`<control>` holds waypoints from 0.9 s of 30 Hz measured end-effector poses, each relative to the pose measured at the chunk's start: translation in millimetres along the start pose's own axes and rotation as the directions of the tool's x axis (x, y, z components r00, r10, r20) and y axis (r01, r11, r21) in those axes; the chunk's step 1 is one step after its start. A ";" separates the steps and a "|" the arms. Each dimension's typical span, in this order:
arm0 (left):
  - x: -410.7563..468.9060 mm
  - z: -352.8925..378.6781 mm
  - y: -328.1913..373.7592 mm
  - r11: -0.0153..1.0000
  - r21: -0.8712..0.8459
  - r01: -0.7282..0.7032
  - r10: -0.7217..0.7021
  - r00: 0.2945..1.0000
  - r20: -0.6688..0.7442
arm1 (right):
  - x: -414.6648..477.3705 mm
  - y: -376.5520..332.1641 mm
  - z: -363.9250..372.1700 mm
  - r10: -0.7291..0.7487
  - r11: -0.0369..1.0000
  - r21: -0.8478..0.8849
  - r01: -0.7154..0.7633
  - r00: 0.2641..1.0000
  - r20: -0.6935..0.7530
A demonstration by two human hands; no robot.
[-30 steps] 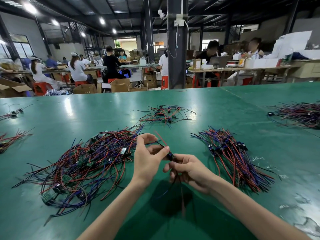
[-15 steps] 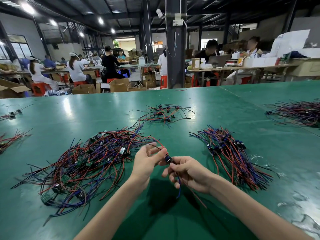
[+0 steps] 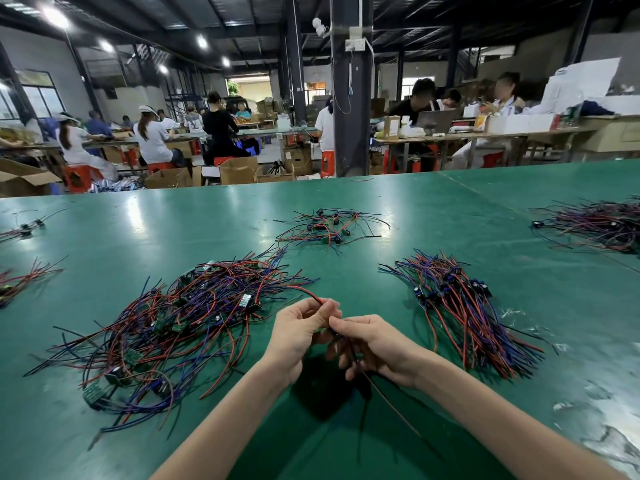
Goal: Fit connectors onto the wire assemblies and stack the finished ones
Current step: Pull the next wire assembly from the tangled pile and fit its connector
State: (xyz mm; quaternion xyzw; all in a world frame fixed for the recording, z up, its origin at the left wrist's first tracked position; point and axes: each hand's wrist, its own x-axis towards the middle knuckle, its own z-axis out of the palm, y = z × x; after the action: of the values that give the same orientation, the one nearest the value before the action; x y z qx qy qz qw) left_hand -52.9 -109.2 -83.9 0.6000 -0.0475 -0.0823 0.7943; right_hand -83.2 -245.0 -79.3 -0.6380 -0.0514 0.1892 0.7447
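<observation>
Above the green counter [image 3: 381, 220], the left hand [image 3: 298, 336] and right hand [image 3: 375, 346] met fingertip to fingertip, both pinching one wire assembly [image 3: 349, 348] between two wire piles.

Green table [image 3: 173, 230], dark pillar [image 3: 349, 98], cardboard boxes [image 3: 239, 169]

No text legible anywhere — boxes, papers, small boards all too blurred.

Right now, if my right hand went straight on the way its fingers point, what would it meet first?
Your left hand: the right hand points leftward at it, fingertips nearly touching over the wire assembly both pinch. Past it lies the wire pile, depth unclear.
</observation>
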 end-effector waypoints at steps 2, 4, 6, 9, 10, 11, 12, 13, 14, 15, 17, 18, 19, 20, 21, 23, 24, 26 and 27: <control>1.5 -2.2 0.5 1.000 0.016 -0.009 0.010 1.000 -0.025 | 0.3 -0.8 -1.3 -0.001 1.000 -0.029 0.000 1.000 -0.018; 2.3 -3.7 0.5 1.000 0.029 -0.010 0.011 1.000 -0.025 | 0.6 -0.8 -1.1 -0.006 1.000 -0.029 0.006 1.000 -0.026; 1.9 -3.3 -0.2 1.000 0.027 -0.009 0.009 1.000 0.002 | 0.4 -0.3 0.0 -0.010 1.000 -0.020 0.010 0.999 -0.034; 1.6 -3.1 -2.0 0.999 0.045 -0.009 0.008 0.999 0.034 | 0.1 0.0 0.8 -0.011 1.000 -0.026 0.010 0.998 -0.058; 1.9 -3.7 -2.4 0.999 0.048 -0.009 0.008 0.999 0.037 | 0.0 0.2 0.8 -0.011 0.999 -0.033 0.009 0.998 -0.067; 2.0 -4.3 -2.7 0.998 0.055 -0.011 0.009 0.999 0.037 | 0.1 0.2 0.9 -0.010 0.999 -0.038 0.007 0.997 -0.073; 2.1 -4.8 -2.9 0.997 0.071 -0.019 0.016 0.999 0.035 | 0.1 0.2 1.1 -0.008 0.999 -0.043 0.005 0.997 -0.076; 1.8 -5.1 -3.1 0.994 0.099 -0.036 0.033 0.999 0.034 | 0.3 0.1 1.5 -0.005 0.999 -0.048 0.001 0.997 -0.078; 1.5 -5.1 -3.2 0.987 0.146 -0.066 0.062 0.997 0.034 | 0.4 0.2 2.0 -0.001 0.999 -0.054 -0.003 0.997 -0.081; 1.2 -5.1 -3.2 0.973 0.205 -0.108 0.103 0.994 0.039 | 0.5 0.2 2.4 0.002 0.998 -0.063 -0.008 0.996 -0.088; 1.2 -4.8 -3.0 0.912 0.352 -0.211 0.201 0.977 0.064 | 0.7 0.5 2.7 0.007 0.996 -0.088 -0.018 0.993 -0.115; 1.5 -4.8 -3.0 0.860 0.437 -0.265 0.254 0.964 0.084 | 0.7 0.8 2.5 0.009 0.994 -0.104 -0.023 0.991 -0.134; 1.6 -4.7 -3.6 0.793 0.520 -0.316 0.305 0.946 0.111 | 1.0 1.0 2.4 0.012 0.992 -0.120 -0.030 0.988 -0.151; 1.3 -4.3 -4.5 0.723 0.588 -0.363 0.353 0.925 0.138 | 0.9 1.1 2.3 0.016 0.991 -0.132 -0.038 0.987 -0.163; 0.8 -3.7 -5.8 0.655 0.639 -0.404 0.401 0.902 0.160 | 0.8 1.0 2.2 0.024 0.990 -0.136 -0.047 0.986 -0.167; -0.5 -3.2 -7.7 0.533 0.709 -0.462 0.487 0.853 0.190 | 0.4 0.8 2.0 0.042 0.990 -0.127 -0.062 0.987 -0.158; -0.8 -3.6 -8.0 0.493 0.727 -0.478 0.514 0.834 0.199 | 0.2 0.5 2.1 0.049 0.990 -0.123 -0.068 0.988 -0.149; 0.0 -4.0 -8.2 0.510 0.715 -0.478 0.521 0.833 0.185 | 0.1 0.1 2.4 0.055 0.991 -0.111 -0.070 0.989 -0.139; 0.7 -3.6 -7.4 0.574 0.677 -0.461 0.500 0.852 0.157 | 0.2 -0.2 2.2 0.053 0.993 -0.100 -0.068 0.989 -0.138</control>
State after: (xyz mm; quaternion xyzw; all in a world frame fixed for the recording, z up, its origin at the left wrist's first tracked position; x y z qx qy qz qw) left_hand -52.2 -107.9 -92.0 0.8181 -0.2151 0.1755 0.5037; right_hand -83.7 -242.8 -78.7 -0.6887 0.0086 0.1652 0.7059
